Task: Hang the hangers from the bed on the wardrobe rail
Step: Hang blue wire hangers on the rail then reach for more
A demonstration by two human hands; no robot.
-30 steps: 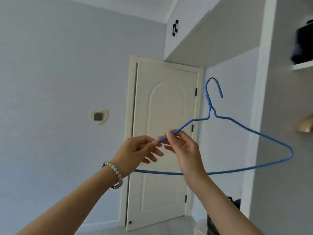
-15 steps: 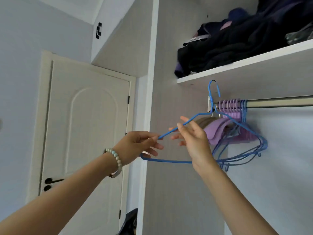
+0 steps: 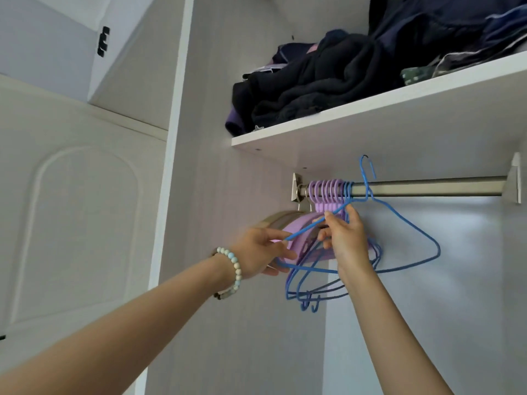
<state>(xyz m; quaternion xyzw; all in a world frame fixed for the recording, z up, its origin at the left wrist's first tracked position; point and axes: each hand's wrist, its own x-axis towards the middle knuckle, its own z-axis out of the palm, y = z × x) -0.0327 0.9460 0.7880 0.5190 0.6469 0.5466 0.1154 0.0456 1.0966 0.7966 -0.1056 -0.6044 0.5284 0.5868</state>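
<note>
Hook's shifted right since half a second ago: it was by the rail's left bracket, now it's past the bunch that's already hung.

Head view, the only one. One blue wire hanger (image 3: 406, 222) is up in the middle of the frame, held with both hands. The left hand (image 3: 262, 252) pinches the left tip of its shoulder wire, and the right hand (image 3: 345, 240) pinches the same wire further up, nearer the neck. Its hook pokes up above the single metal rail (image 3: 427, 188), crossing in front of it; can't tell if it's actually over it.

On the rail's left end there's a packed row of purple hangers (image 3: 325, 192), roughly seven hooks. Right next to those are a few blue wire ones (image 3: 302, 283), too tangled to count. One tan hanger (image 3: 273, 220) sits furthest left.

One shelf (image 3: 370, 121) runs above, with a pile of dark clothes (image 3: 313, 86) on it. One beaded bracelet (image 3: 232, 269) is on the left wrist, and one white door (image 3: 85, 223) is at frame left.
</note>
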